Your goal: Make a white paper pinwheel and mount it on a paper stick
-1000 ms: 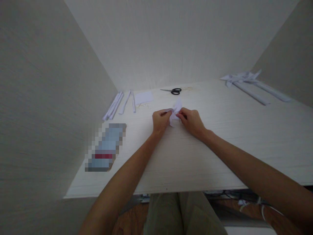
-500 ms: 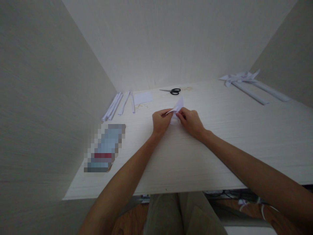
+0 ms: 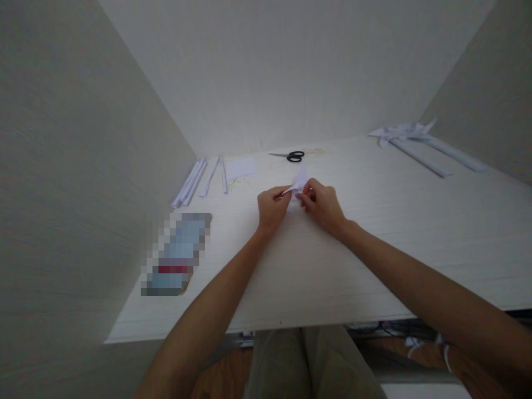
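Note:
A small folded piece of white paper (image 3: 300, 178) is held up between my hands over the middle of the table. My left hand (image 3: 273, 208) pinches its left side between thumb and fingers. From the right, my right hand (image 3: 323, 202) grips the near right part of the paper with bent fingers; the exact fold there is hidden by the fingertips. Just beyond the paper lie scissors (image 3: 294, 157) with black handles, blades pointing left.
Several rolled paper tubes (image 3: 193, 182) and a flat paper sheet (image 3: 241, 167) lie at the back left. A pixelated flat object (image 3: 178, 252) rests nearer on the left. At the back right are long paper rolls (image 3: 419, 158) with a folded paper piece (image 3: 401, 132). Walls enclose the table (image 3: 266, 293).
The fingers of my right hand have shifted slightly on the paper, and the paper's upper tip leans a little differently. The whole view has moved slightly.

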Available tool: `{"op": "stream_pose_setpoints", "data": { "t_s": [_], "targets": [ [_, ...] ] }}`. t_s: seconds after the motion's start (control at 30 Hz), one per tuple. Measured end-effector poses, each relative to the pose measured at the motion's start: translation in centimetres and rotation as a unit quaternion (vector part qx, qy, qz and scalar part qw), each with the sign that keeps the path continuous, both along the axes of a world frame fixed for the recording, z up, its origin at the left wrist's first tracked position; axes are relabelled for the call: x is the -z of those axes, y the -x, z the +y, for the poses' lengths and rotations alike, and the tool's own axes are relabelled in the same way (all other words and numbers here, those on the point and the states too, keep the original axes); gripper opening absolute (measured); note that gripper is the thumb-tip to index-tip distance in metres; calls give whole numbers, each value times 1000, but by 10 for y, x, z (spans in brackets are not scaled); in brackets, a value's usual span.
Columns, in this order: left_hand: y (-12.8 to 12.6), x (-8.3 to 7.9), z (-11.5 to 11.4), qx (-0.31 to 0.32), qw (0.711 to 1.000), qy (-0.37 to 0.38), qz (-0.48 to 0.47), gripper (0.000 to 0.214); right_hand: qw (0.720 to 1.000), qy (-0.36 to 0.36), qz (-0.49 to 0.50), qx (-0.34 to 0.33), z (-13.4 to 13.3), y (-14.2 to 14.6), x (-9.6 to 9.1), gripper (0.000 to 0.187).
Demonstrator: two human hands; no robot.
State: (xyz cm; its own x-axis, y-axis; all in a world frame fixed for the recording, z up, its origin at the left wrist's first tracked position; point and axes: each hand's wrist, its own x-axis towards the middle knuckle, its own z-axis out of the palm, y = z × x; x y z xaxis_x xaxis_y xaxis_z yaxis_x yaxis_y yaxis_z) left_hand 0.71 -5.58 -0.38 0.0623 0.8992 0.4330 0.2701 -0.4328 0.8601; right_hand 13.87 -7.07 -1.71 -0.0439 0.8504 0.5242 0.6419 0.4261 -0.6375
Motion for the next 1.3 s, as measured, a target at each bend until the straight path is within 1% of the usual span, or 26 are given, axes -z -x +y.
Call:
{"op": "stream_pose_setpoints", "data": {
  "t_s": [0.1, 0.17, 0.33, 0.47, 0.53, 0.63, 0.73, 0.83, 0.93, 1.03, 1.17, 1.3],
  "targets": [
    [0, 1, 2, -17, 1000, 6, 2, 17, 999, 10, 22, -24, 1, -1, 2, 18],
    [1, 2, 3, -25, 1000, 8, 5, 16, 999, 21, 37, -28, 2, -1, 2, 20],
    [3, 4, 4, -37, 999, 13, -3, 18, 997, 37, 61, -28, 4, 0, 6, 8],
    [3, 3, 4, -27, 1000, 11, -6, 18, 993, 61, 98, -17, 4, 1, 5, 9],
    [2, 3, 3, -17, 1000, 9, -7, 18, 995, 71, 73, -10, 2, 0, 2, 12],
    [2, 4, 3, -11, 1000, 6, -1, 17, 998, 58, -17, 13, 1, 0, -3, 18],
    [2, 4, 3, -14, 1000, 1, 12, 17, 993, 52, -97, 45, 2, 1, -3, 19],
    [2, 4, 3, -21, 1000, -2, 22, 17, 987, 53, -140, 62, 3, 2, -1, 20],
    [2, 4, 3, -19, 999, -2, 27, 17, 985, 32, -155, 61, 3, 2, 0, 19],
    [1, 4, 3, -5, 1000, -4, 27, 19, 987, 17, -145, 69, 3, 2, -1, 16],
    [1, 5, 3, 4, 1000, -6, 24, 21, 990, 17, -117, 72, 4, 0, 1, 14],
    [0, 5, 3, 6, 1000, -4, 21, 21, 992, 30, -110, 60, 5, 0, 2, 19]
  ]
}}
